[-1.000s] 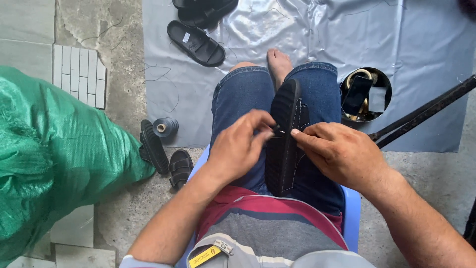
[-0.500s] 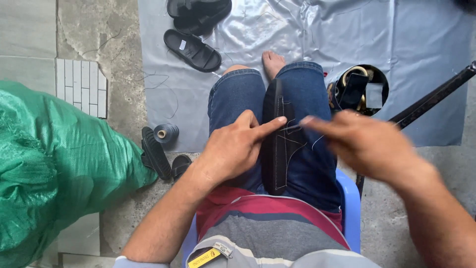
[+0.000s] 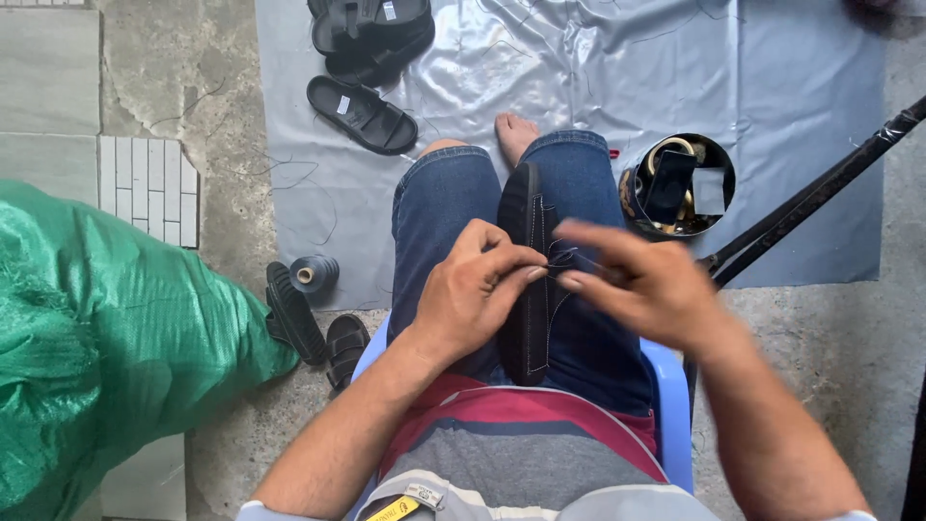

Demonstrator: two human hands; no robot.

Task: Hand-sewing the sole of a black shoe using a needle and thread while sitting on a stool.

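Since half a second before, the right hand (image 3: 644, 282) had drawn back toward the left hand (image 3: 473, 294), its fingers now meeting the left's at the edge of the black sandal sole (image 3: 529, 280), where earlier it had been stretched out to the side. The sole stood on edge between the thighs in blue jeans (image 3: 434, 227), its long axis running from the lap away toward the knees, the far tip pointing at the bare foot (image 3: 514, 133). A line of pale stitching ran along its right face. The left hand's fingers were pinched narrow against the sole's upper edge, thumb and forefinger closed on a thin thread or needle too small to make out; the right hand was blurred, its fingers close together at the same spot, and whether they gripped the thread I could not tell. A yellow tag (image 3: 394, 508) lay at the shirt's hem. To the right on the grey sheet (image 3: 772, 87) stood a round tin (image 3: 680, 185) holding a dark flat rectangle and a pale square one. Left of the knee stood a thread spool (image 3: 313, 273), with black sandals (image 3: 362, 114) beyond and a green sack (image 3: 106, 338) alongside.
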